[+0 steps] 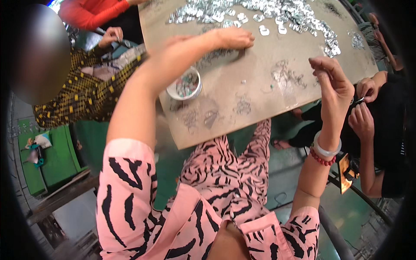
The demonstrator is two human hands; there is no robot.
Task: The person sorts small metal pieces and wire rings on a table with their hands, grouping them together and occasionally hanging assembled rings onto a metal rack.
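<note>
My left hand reaches across the tabletop, fingers curled down toward its surface just in front of scattered shiny metal pieces. Whatever its fingertips hold is hidden. Raised by the table's right side is my right hand, its fingers bent in toward the thumb; I cannot make out anything in them. Small thin wire-like parts lie in a loose patch left of it. Under my left forearm stands a white tub with small mixed bits inside.
A large heap of silvery pieces covers the far table. More thin wire parts lie near the front edge. A person in yellow-checked black clothing sits at left, one in a red sleeve beyond. At right, a person's hands handle something small.
</note>
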